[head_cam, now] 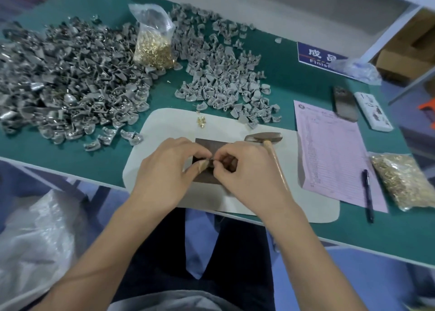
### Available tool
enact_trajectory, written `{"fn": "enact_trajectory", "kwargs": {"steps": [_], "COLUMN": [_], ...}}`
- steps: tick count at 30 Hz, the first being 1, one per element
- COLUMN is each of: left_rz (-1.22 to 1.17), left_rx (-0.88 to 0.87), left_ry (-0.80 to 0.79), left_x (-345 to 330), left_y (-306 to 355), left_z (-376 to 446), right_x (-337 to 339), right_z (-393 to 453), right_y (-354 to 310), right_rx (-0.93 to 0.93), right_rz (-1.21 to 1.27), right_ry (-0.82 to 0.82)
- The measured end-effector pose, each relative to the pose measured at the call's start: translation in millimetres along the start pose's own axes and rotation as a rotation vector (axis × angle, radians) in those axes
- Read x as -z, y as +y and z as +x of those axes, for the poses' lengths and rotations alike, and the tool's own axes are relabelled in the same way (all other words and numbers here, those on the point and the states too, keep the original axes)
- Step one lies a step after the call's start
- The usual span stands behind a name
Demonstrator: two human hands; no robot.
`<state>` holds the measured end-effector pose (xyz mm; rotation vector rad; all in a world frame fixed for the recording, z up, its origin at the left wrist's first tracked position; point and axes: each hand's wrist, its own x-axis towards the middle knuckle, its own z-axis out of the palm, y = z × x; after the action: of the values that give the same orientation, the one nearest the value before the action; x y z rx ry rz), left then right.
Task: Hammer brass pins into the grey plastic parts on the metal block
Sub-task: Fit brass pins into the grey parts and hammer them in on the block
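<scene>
Setting a pin before the hammer blow.

Over the metal block [213, 145], the left hand [164, 171] and right hand [247, 176] pinch together on what seems a grey part with a pin, mostly hidden. The hammer [264, 137] lies just right of the block. Beyond it lie loose pins [201, 121] and heaps of grey parts [226, 84]. A tilted pin could bend when struck.

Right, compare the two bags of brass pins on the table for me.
The bag by the grey parts stands upright with its clear top bunched and open-looking; the bag beside the pink sheet lies flat. The upright one sits at the far side between the piles of parts; the flat one sits at the near right edge, next to the pen. Both are clear plastic holding loose brass pins.
</scene>
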<state>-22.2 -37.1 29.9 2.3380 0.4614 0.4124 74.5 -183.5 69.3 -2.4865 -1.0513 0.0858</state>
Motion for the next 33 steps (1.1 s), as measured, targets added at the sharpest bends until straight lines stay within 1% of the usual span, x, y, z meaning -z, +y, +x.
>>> {"fn": "enact_trajectory", "kwargs": {"steps": [6, 10, 13, 17, 20, 26, 31, 33], "left_rz": [0.024, 0.029, 0.003, -0.017, -0.014, 0.004, 0.003, -0.001], "left_rx": [0.037, 0.054, 0.071, 0.078, 0.075, 0.074, 0.075, 0.071], "left_ry": [-0.001, -0.002, 0.010, 0.002, -0.004, 0.007, 0.024, 0.028], "left_x": [2.4, 3.2, 2.4, 2.8, 3.6, 3.7, 2.6, 2.8], "left_y": [-2.8, -3.9, -3.2, -4.4, -3.5, -3.1, -3.3, -3.1], "left_z": [5.0, 4.4, 3.6, 2.8, 4.0, 2.9, 2.0, 2.1], "right_x": [2.2, 4.3, 2.9, -2.4, -5.1, -6.3, -7.8, -4.4], "right_z": [7.2, 11.0, 8.0, 2.8, 3.2, 4.6, 1.7, 0.1], "right_y": [-9.1, -10.4, -7.5, -0.1, 3.3, 7.6, 6.2, 11.3], "right_rx": [0.029, 0.042, 0.012, -0.097, -0.121, -0.088, 0.011, 0.031], "right_rz": [-0.142, -0.149, -0.011, 0.398, 0.500, 0.464, 0.282, 0.285], "right_ry": [-0.016, -0.058, -0.055, -0.027, -0.020, -0.013, 0.038, 0.084]}}
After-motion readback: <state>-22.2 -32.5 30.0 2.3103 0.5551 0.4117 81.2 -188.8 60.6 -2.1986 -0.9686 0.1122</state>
